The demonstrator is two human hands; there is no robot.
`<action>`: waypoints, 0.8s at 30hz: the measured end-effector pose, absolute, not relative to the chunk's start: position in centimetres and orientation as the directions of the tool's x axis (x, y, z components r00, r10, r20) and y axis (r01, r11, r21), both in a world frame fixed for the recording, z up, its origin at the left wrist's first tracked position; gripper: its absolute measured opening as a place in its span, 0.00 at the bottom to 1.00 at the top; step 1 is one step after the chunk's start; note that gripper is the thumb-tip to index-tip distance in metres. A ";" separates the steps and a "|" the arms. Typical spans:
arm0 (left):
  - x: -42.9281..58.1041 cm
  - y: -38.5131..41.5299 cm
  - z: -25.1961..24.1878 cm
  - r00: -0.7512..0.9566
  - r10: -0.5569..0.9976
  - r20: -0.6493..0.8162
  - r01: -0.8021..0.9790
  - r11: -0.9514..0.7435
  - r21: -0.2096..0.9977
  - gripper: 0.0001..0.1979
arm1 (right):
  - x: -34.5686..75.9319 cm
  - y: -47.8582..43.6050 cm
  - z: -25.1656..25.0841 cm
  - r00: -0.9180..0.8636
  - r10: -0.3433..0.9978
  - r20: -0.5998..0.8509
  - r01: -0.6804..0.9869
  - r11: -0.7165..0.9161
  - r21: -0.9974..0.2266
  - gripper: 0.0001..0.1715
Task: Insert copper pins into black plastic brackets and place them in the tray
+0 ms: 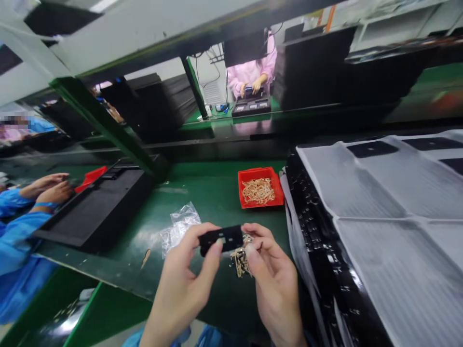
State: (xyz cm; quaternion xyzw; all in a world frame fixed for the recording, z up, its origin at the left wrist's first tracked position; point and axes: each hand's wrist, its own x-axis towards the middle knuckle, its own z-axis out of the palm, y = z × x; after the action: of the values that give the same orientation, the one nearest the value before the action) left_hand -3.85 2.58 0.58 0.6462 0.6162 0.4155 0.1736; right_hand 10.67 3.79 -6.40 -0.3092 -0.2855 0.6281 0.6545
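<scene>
1. Head camera looks down on a long green workbench [202, 193], and the person's two bare hands are in the middle of the view, above the bench.
2. The left hand [181, 284] is closed in a pinch. Its thumb and fingers grasp a small black plastic part [220, 239] by the long edges, and this part has small rectangular openings.
3. The right hand [271, 284] is also curled and not released. It grasps a small bunch of gold-coloured metal pieces [240, 260] just under the right end of the black plastic part. I cannot tell if its fingers touch the black part as well.
4. A crumpled clear plastic bag [180, 229] lies on the bench just beside the left hand.
5. A red plastic tray [260, 187] stands ahead of the hands, and it is full of thin gold-coloured metal strips [257, 191].
6. On the right side is a tall stack of grey blister trays [394, 193] with black edges.
7. On the left, a co-worker's hands [45, 188] in blue sleeves work behind a black foam-lined case [97, 207].
8. Across the bench, a person in a pink jacket [251, 72] holds a small dark object above a black tray [251, 107].
</scene>
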 end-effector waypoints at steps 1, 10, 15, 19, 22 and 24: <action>-3.6 2.3 0.0 -0.061 0.950 0.307 0.652 -0.196 0.733 0.10 | 10.7 3.7 -6.5 0.025 1.000 -0.002 -0.625 0.014 -0.781 0.08; -2.8 2.3 -1.2 -0.010 0.961 0.275 0.631 -0.207 0.748 0.15 | 10.6 3.6 -6.6 0.062 0.998 0.016 -0.464 0.043 -0.885 0.04; -2.6 2.2 -1.0 0.010 0.939 0.344 0.659 -0.265 0.704 0.15 | 10.9 3.3 -6.4 0.065 0.995 0.069 -0.351 0.088 -0.932 0.05; -2.4 2.2 -1.0 0.058 0.934 0.354 0.679 -0.297 0.672 0.16 | 10.9 3.1 -6.1 0.111 0.989 0.100 -0.323 0.131 -0.937 0.05; -2.1 2.2 -1.1 0.075 0.927 0.369 0.678 -0.319 0.662 0.16 | 10.9 3.2 -6.0 0.123 0.986 0.110 -0.298 0.142 -0.944 0.06; -1.9 2.1 -1.1 0.079 0.924 0.375 0.693 -0.321 0.645 0.16 | 10.9 3.2 -6.0 0.135 0.984 0.119 -0.275 0.153 -0.949 0.05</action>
State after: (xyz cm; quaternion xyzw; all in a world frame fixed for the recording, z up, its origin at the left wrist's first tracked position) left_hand -1.95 2.14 -1.14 0.7188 0.5623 0.3796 0.1519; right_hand 10.90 3.24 -6.00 -0.4158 -0.4260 0.5009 0.6284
